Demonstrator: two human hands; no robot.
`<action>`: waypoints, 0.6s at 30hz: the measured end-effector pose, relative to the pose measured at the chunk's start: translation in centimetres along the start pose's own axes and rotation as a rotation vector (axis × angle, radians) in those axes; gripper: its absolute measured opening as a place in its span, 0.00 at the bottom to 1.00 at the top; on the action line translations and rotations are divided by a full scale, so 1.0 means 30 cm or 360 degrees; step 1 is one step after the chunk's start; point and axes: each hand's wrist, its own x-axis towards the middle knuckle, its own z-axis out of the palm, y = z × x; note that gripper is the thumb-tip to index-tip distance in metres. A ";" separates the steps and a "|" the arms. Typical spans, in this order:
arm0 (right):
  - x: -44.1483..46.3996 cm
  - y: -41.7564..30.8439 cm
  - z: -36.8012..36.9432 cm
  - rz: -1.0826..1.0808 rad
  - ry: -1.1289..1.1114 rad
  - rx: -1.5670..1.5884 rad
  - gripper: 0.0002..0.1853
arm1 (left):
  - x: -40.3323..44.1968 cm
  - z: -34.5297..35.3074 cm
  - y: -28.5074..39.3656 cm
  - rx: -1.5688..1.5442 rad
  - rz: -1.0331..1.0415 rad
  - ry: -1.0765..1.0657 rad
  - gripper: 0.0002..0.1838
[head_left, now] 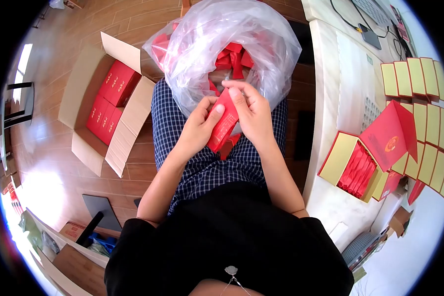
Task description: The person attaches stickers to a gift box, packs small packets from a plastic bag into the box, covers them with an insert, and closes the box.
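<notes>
Over your lap [207, 172], your left hand [200, 123] and right hand [252, 112] are pinching a red packet [225, 126]; uneven pressure could be creasing it.

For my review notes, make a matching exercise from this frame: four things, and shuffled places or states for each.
1. Red packet
2. Plastic bag
3. Cardboard carton
4. Red gift box

A. On the pale tabletop
B. Flaps spread, red boxes inside
C. Held by left hand and right hand
D. See-through, red pieces inside

Pairs: 1-C, 2-D, 3-B, 4-A
</notes>
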 end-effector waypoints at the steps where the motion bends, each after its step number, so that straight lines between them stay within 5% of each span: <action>1: -0.008 -0.004 -0.002 0.0092 0.0002 0.0211 0.14 | 0.000 0.003 -0.002 -0.0219 -0.0164 -0.0011 0.15; 5: -0.052 0.014 0.019 0.0018 -0.0104 0.0435 0.15 | 0.010 0.011 0.047 -0.0930 -0.0466 0.0503 0.13; 8: -0.090 0.002 0.051 -0.0177 -0.0214 0.0205 0.18 | 0.032 -0.045 -0.024 -0.1586 -0.0138 0.0508 0.06; 18: -0.128 -0.012 0.153 -0.0880 0.0072 -0.0520 0.08 | 0.033 -0.056 -0.029 -0.1915 0.0289 0.0781 0.05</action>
